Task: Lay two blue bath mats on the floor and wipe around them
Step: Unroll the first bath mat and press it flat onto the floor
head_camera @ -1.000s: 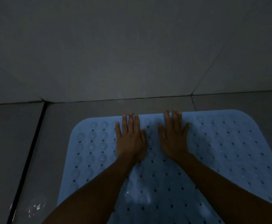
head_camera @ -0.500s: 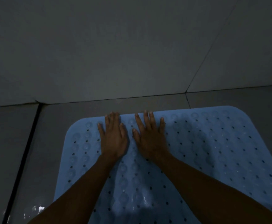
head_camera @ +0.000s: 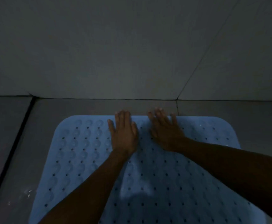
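Observation:
One light blue bath mat (head_camera: pixel 83 159) with rows of small holes and round bumps lies flat on the grey tiled floor. My left hand (head_camera: pixel 124 133) presses flat on the mat near its far edge, fingers straight and together, fingertips reaching the edge. My right hand (head_camera: pixel 165 131) lies flat beside it, fingers spread, tips over the far edge. Both forearms cross the mat from below. No second mat is in view.
A grey tiled wall (head_camera: pixel 132 46) rises just beyond the mat's far edge. A dark groove (head_camera: pixel 10 156) runs along the floor at the left. Wet specks (head_camera: pixel 26 193) glint on the tile by the mat's left side.
Both hands have slid forward to the mat's far edge and moved apart a little. The view has turned, so the mat sits squarer to the wall.

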